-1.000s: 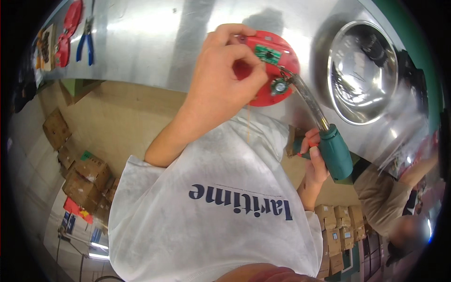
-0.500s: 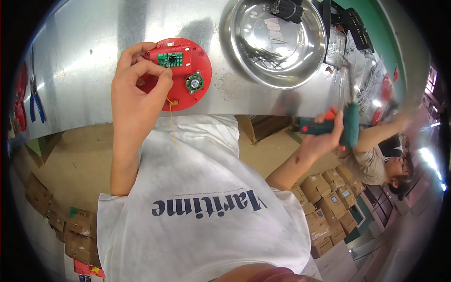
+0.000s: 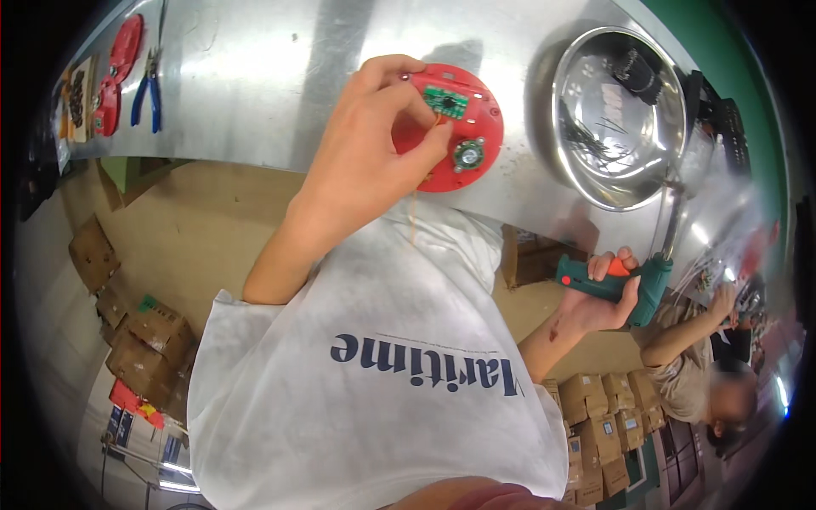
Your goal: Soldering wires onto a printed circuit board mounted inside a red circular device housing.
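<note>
A round red plastic housing (image 3: 486,110) lies on the metal table with a small green circuit board (image 3: 445,102) and a round green-rimmed part (image 3: 468,155) in it. My left hand (image 3: 361,149) rests over the housing's left side. Its thumb and forefinger pinch a thin orange wire (image 3: 439,119) beside the board, while a loose strand hangs past the table edge. To the right, my right hand (image 3: 599,310) is wrapped round a green pistol-grip tool (image 3: 586,280) with an orange trigger. The tool's long metal shaft points away from me, below the bowl.
A shiny metal bowl (image 3: 556,110) holds dark wires and a black bundle. Blue-handled pliers (image 3: 150,102) and red plastic parts (image 3: 109,100) lie far left. Another person's arm (image 3: 688,336) is at work on the right. Cardboard boxes (image 3: 605,442) stand on the floor.
The view has swung left, so the table things appear further right. My left thumb and forefinger still pinch beside the board. The tool in my right hand now shows more sharply.
</note>
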### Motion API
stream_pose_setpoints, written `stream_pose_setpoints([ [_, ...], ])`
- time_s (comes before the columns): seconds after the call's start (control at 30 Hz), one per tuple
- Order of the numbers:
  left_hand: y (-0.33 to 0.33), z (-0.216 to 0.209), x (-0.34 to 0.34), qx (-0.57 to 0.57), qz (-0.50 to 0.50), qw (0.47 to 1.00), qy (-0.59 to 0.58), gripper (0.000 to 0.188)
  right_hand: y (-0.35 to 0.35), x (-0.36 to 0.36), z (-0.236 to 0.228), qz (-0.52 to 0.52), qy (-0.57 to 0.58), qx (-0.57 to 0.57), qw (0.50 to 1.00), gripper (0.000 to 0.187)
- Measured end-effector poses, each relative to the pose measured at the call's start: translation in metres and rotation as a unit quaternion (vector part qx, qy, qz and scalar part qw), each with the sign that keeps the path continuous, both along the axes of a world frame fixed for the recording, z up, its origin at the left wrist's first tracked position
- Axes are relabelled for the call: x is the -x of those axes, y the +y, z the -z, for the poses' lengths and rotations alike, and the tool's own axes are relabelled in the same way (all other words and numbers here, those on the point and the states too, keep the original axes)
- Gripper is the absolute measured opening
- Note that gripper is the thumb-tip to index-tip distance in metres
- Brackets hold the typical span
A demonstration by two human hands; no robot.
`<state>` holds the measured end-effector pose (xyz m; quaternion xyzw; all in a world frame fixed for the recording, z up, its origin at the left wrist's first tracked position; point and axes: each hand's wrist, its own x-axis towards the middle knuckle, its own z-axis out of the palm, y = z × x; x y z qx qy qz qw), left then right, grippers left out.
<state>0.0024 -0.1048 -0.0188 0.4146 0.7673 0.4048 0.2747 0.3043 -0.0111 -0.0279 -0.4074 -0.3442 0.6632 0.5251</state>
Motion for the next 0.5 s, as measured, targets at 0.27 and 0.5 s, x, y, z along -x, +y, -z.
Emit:
stream_pose_setpoints([
  [0.27, -0.044, -0.014, 0.006, -0.095, 0.123, 0.981, 0.115, 0.032, -0.023, 0.021, -0.002, -0.121, 0.064, 0.025, 0.990, 0.031],
  [0.5, -0.070, -0.003, 0.004, -0.158, 0.221, 0.962, 0.027, 0.030, -0.035, 0.062, -0.006, -0.201, 0.022, 0.047, 0.978, 0.034],
])
